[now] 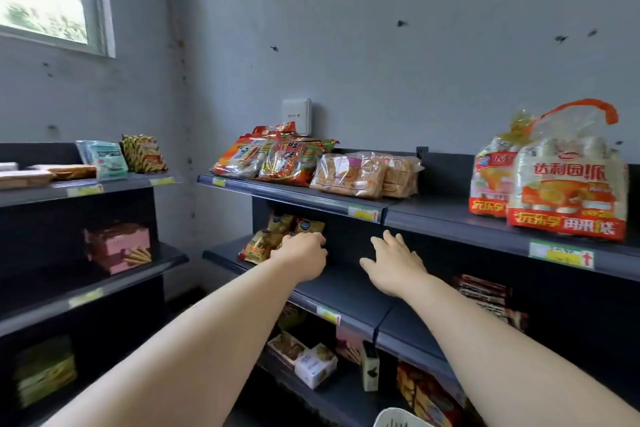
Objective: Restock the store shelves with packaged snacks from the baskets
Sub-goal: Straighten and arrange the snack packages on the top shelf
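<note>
While at gold packets [260, 243], left hand [300, 255]

Bare middle shelf [349, 284] beside gold packets [277, 236]

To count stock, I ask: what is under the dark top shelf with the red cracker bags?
Golden-brown foil snack packets stand on the dark middle shelf, the left hand curled on them. The hand and shadow hide any packets behind.

Both arms bare & stretched fwd, roughly parallel. Left hand [302, 255] is knuckles-up w/ fingers curled down at the tips, can't tell if it's actually gripping anything. Right hand [394, 262] is palm down, fingers straight & spread a bit, thumb out to the left.
</note>
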